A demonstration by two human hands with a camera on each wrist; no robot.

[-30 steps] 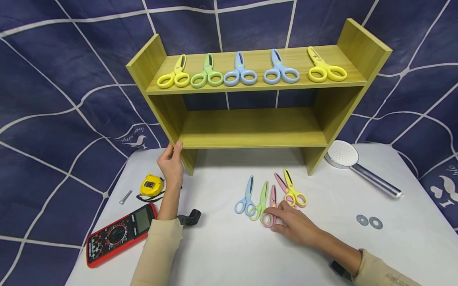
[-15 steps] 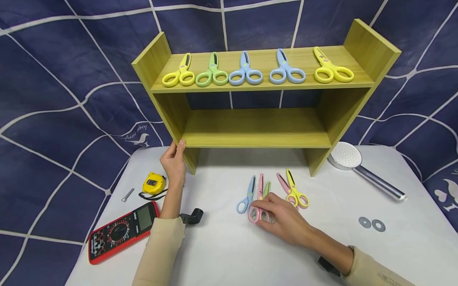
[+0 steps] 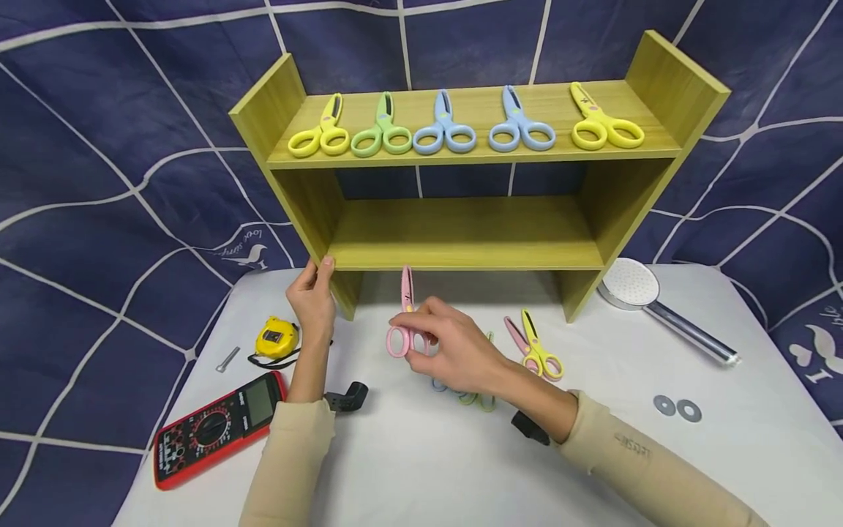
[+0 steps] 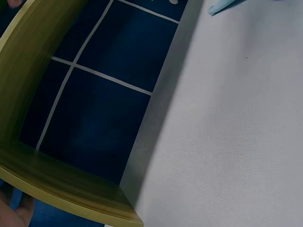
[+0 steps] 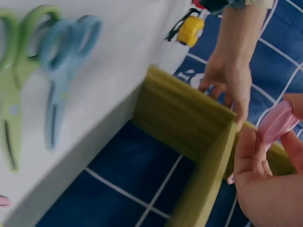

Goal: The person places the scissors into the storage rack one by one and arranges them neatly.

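My right hand (image 3: 454, 344) pinches pink scissors (image 3: 398, 341) by the handle loops, blades pointing away, in front of the lower shelf's left part. With thumb and fingers, my left hand (image 3: 312, 298) grips the left side panel of the wooden shelf unit (image 3: 461, 252) at the lower board's height. On the top board lie two yellow, one green and two blue scissors. Green scissors (image 5: 14, 94) and blue scissors (image 5: 61, 71) lie on the table, mostly hidden behind my right hand in the head view. Farther right, yellow scissors (image 3: 536, 350) overlap another pink pair (image 3: 515, 333).
To the left are a yellow tape measure (image 3: 276, 338), a bolt (image 3: 227, 359) and a red multimeter (image 3: 217, 432). A shower head (image 3: 632, 285) lies by the shelf's right side, with two washers (image 3: 677, 407) nearer me. Blue cloth hangs behind.
My right hand has picked the pink scissors up from among the others and carried them left and away from me, toward the lower shelf. My left hand keeps its hold on the side panel.
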